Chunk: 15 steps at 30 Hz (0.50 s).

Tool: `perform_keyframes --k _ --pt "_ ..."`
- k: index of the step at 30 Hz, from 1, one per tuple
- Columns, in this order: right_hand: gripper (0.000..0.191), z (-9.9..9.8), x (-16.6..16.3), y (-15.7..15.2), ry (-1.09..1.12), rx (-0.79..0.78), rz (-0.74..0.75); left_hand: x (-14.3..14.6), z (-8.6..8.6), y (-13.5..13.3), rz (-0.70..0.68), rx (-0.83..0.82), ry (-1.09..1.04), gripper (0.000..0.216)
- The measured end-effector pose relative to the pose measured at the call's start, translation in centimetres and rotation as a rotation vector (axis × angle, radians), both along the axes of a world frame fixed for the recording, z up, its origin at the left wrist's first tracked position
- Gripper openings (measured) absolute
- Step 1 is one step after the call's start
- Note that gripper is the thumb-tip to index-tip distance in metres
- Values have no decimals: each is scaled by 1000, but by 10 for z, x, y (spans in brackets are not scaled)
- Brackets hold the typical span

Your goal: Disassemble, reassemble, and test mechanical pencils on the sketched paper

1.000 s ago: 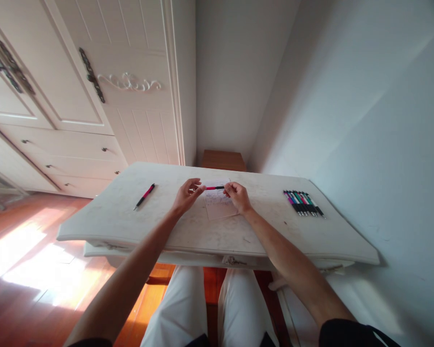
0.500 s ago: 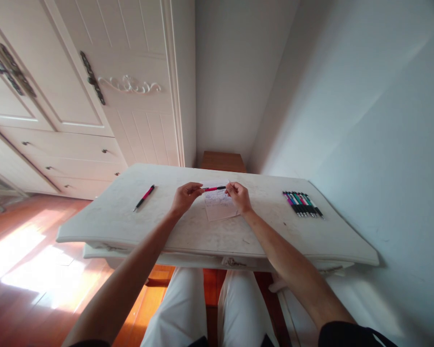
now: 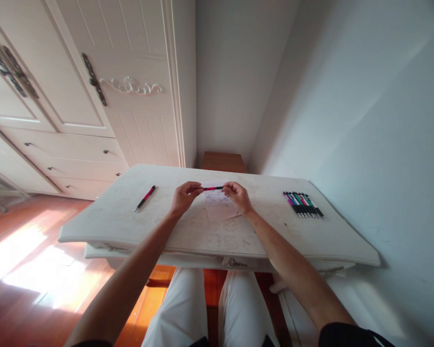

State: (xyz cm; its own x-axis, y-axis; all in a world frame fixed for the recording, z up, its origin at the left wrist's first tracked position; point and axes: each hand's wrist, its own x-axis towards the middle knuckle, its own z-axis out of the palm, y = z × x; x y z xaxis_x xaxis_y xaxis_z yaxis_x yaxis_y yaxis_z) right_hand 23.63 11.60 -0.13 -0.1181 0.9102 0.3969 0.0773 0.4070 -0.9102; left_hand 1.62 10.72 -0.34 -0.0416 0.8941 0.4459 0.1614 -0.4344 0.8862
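Note:
Between my two hands a red and black pen (image 3: 212, 188) is held level, above the far part of the table. My left hand (image 3: 186, 196) pinches its left end, and my right hand (image 3: 237, 195) pinches its black right end. Beneath the pen lies a sheet of paper (image 3: 220, 211) with handwriting on its upper part; my right hand covers some of its right side. A second red and black pen (image 3: 144, 198) rests slantwise on the table, left of my left hand.
Several pens (image 3: 304, 205) in mixed colours lie side by side on the right of the white table (image 3: 202, 241). A wall (image 3: 383, 144) runs along the right. White cabinets (image 3: 141, 58) stand at the left, and a brown wooden piece (image 3: 224, 161) is behind the table.
My right hand has shifted slightly left along the pen, bringing the hands a little closer together. The pens on the table lie as before.

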Motion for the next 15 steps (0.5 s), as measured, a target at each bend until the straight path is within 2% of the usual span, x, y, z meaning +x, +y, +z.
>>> perform_keyframes --k 6,11,15 --pt "32 5 1 -4 -34 -5 9 3 2 -2 -59 -58 -35 42" --pt "26 11 1 -11 -33 45 -40 6 2 -4 -182 -139 -10 51" --pt "24 13 -1 -15 -54 48 -50 6 6 -8 -161 -189 22 55"
